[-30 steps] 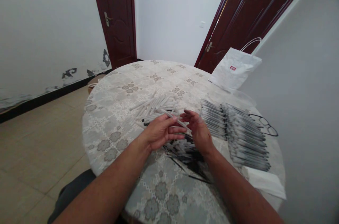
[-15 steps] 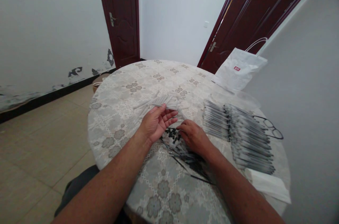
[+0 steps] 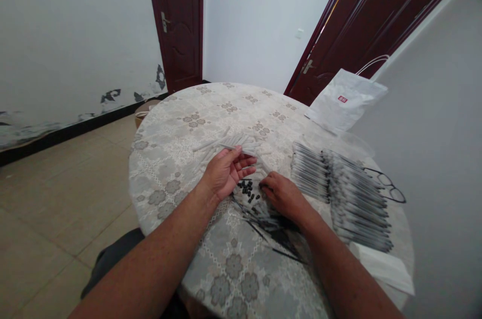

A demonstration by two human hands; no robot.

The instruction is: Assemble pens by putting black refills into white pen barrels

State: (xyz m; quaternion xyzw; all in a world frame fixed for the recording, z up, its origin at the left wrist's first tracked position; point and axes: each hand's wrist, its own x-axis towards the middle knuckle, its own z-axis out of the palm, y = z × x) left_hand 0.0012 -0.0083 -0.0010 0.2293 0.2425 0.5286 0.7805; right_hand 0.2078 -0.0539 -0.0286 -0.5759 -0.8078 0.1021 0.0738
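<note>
Just beside black pieces [image 3: 246,188], right hand [image 3: 280,192]

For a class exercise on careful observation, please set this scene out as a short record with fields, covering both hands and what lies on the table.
Left hand: pinches a pale tube
Right hand: fingertips down beside small black pieces; its grip is hidden
Black pieces: loose, between the hands
Loose tubes: piled beyond the left hand
Pens: laid in two groups, right of the right hand
Glasses: beside the pens
Bag: white, far right of the table

Black bits [image 3: 246,188], probably caps, clutter gap beside right hand [image 3: 280,194]; far tablecloth [image 3: 244,119] passable.
</note>
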